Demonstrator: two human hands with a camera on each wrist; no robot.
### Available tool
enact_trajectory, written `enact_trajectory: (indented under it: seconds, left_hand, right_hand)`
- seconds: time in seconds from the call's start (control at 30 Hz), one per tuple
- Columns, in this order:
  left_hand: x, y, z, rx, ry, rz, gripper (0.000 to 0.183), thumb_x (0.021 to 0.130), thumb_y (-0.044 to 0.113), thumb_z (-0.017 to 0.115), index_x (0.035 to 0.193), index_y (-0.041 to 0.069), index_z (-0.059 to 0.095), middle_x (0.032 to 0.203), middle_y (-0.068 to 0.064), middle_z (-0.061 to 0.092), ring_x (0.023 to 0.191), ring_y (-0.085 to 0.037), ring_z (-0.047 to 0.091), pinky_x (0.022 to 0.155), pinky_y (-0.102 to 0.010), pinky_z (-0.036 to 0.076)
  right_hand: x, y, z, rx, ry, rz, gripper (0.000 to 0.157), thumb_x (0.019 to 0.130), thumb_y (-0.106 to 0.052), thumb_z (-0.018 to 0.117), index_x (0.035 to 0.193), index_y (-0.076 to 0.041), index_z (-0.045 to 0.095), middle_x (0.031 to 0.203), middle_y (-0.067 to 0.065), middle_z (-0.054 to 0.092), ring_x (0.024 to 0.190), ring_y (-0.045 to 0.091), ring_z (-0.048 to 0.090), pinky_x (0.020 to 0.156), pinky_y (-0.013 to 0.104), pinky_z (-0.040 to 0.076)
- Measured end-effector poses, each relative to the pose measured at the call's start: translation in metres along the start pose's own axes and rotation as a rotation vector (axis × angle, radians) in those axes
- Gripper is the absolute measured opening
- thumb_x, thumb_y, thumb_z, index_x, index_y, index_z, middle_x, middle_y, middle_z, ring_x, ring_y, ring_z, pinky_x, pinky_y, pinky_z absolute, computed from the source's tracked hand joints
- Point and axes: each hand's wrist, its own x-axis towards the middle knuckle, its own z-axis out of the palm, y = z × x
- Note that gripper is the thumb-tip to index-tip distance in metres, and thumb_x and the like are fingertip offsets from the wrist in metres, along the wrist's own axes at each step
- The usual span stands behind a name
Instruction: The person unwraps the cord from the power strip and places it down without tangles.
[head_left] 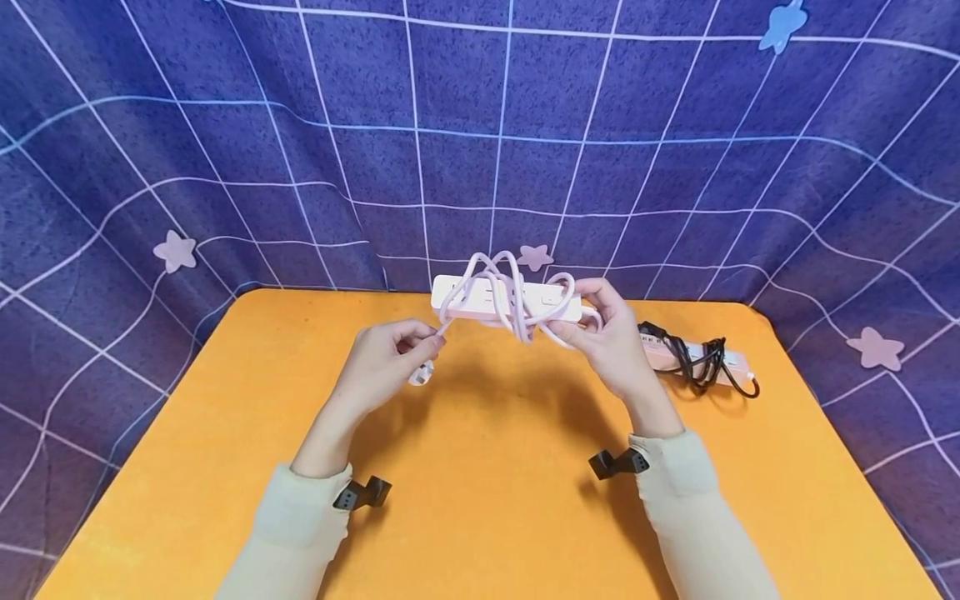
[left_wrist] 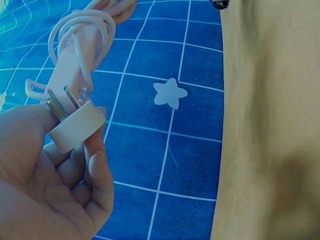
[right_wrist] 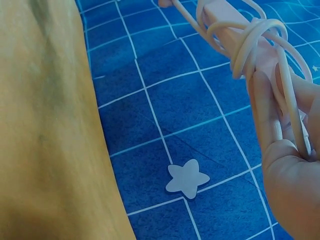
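A white and pink power strip [head_left: 480, 302] hangs in the air over the table, its pale cord [head_left: 517, 304] looped several times around the body. My right hand [head_left: 611, 342] grips the strip's right end, thumb in front and fingers behind, as the right wrist view also shows. At the strip's left end, my left hand [head_left: 386, 362] pinches the cord close to the plug [left_wrist: 77, 126]. In the left wrist view the plug's metal prongs point up past the thumb. Seen from the head, the plug dangles just below the left fingertips.
On the right of the orange table [head_left: 480, 500] lies a second power strip [head_left: 735, 365], wrapped in a black cord [head_left: 701, 367]. A blue gridded curtain [head_left: 465, 167] with star shapes stands behind the table and along its sides.
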Motion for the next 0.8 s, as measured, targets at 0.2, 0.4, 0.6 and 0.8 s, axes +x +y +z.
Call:
enact_trajectory:
  seconds: [0.2, 0.4, 0.6, 0.8]
  left_hand:
    - [-0.0002, -0.0003, -0.0012, -0.001, -0.002, -0.003, 0.014, 0.1, 0.038, 0.073, 0.098, 0.026, 0.08, 0.077, 0.006, 0.072, 0.072, -0.018, 0.065, 0.065, -0.034, 0.049]
    - [-0.0009, -0.0015, -0.0016, -0.009, -0.005, -0.001, 0.014, 0.1, 0.037, 0.073, 0.098, 0.025, 0.08, 0.077, 0.006, 0.073, 0.072, -0.018, 0.066, 0.065, -0.034, 0.049]
    - [-0.0004, -0.0016, -0.0009, -0.017, -0.01, -0.008, 0.014, 0.1, 0.038, 0.074, 0.098, 0.026, 0.08, 0.077, 0.006, 0.073, 0.071, -0.018, 0.066, 0.064, -0.033, 0.049]
    - [0.0009, -0.0015, -0.0005, -0.021, -0.014, -0.007, 0.013, 0.1, 0.037, 0.074, 0.099, 0.026, 0.08, 0.076, 0.005, 0.072, 0.07, -0.018, 0.066, 0.063, -0.032, 0.049]
  right_hand:
    - [0.0009, -0.0022, 0.0021, 0.01, -0.006, -0.019, 0.045, 0.084, 0.021, 0.075, 0.12, -0.001, 0.062, 0.134, 0.006, 0.067, 0.092, 0.015, 0.073, 0.078, 0.03, 0.064]
    - [0.0006, -0.0025, 0.0031, -0.013, 0.007, -0.053, 0.039, 0.083, 0.021, 0.076, 0.115, 0.004, 0.064, 0.129, 0.004, 0.07, 0.098, 0.015, 0.073, 0.079, 0.029, 0.063]
    - [-0.0004, -0.0048, 0.0033, -0.018, 0.017, -0.063, 0.038, 0.082, 0.021, 0.077, 0.114, 0.002, 0.065, 0.128, 0.004, 0.071, 0.1, 0.015, 0.072, 0.077, 0.028, 0.063]
    - [-0.0012, -0.0048, 0.0028, -0.006, 0.021, -0.058, 0.037, 0.082, 0.022, 0.076, 0.11, 0.0, 0.065, 0.129, 0.003, 0.071, 0.102, 0.015, 0.072, 0.076, 0.027, 0.063]
